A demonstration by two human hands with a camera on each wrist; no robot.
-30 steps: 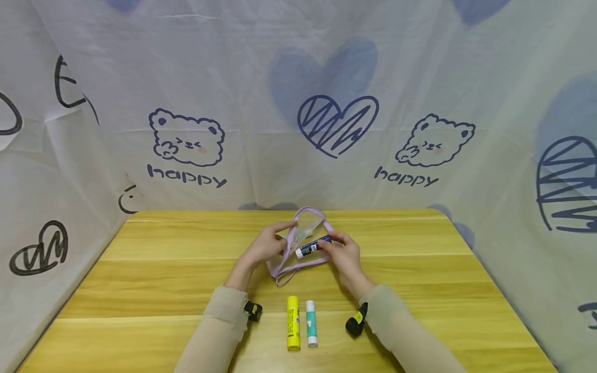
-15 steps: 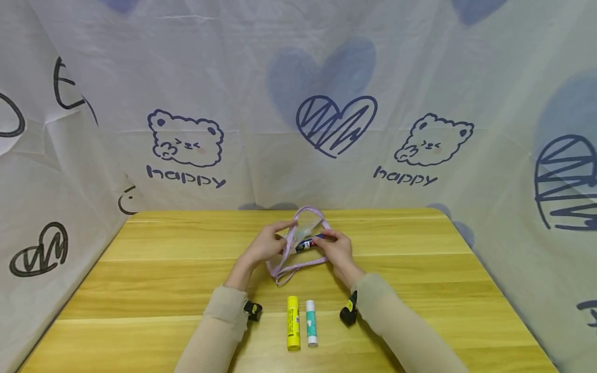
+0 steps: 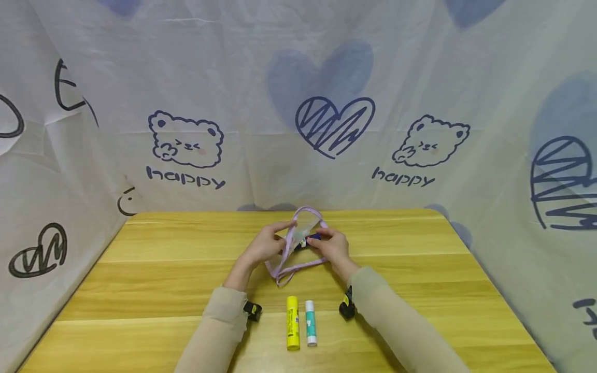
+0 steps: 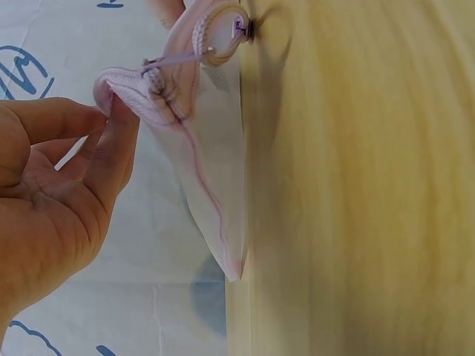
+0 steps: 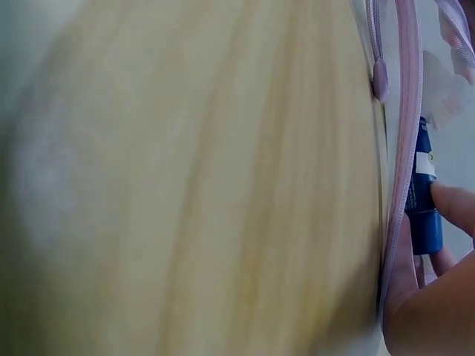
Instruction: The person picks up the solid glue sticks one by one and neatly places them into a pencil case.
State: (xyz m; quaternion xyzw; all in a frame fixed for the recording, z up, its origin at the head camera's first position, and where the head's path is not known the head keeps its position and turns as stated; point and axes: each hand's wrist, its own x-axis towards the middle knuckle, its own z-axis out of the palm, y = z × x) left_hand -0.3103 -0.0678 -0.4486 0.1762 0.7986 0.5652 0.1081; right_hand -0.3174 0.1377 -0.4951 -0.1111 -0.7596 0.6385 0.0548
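A wood-grain tabletop (image 3: 186, 238) stretches out beneath a clear, lilac-trimmed zip pouch (image 3: 306, 223), the pouch standing toward its far edge. Behind and to both sides of the pouch hangs pale, creased cloth (image 3: 261, 114) printed with hearts, cartoon bears (image 3: 186, 139) and the word "happy". A person in beige sleeves (image 3: 210, 331) works with both hands at the pouch: the left hand (image 3: 268, 243) has its grip pinching the trim on the pouch's left side, while the right hand (image 3: 336, 247) has its grip pinching a dark blue glue stick (image 5: 425, 231) at the pouch's mouth, thumb pressed to the barrel. On the near side of the pouch, a yellow glue stick (image 3: 293, 323) and a slimmer teal-and-white glue stick (image 3: 311, 324) lie side by side, apart from each other. A lilac loop (image 3: 285, 278) trails from the pouch's near corner. One end of the blue stick disappears behind the pouch's trim in the head view, and its label is too small to read. Most of the right hand's fingers are hidden by the stick and the pouch, and the right wrist view's edge crops that hand; its far left side is blurred. Pale shapes within the pouch are hard to make out.
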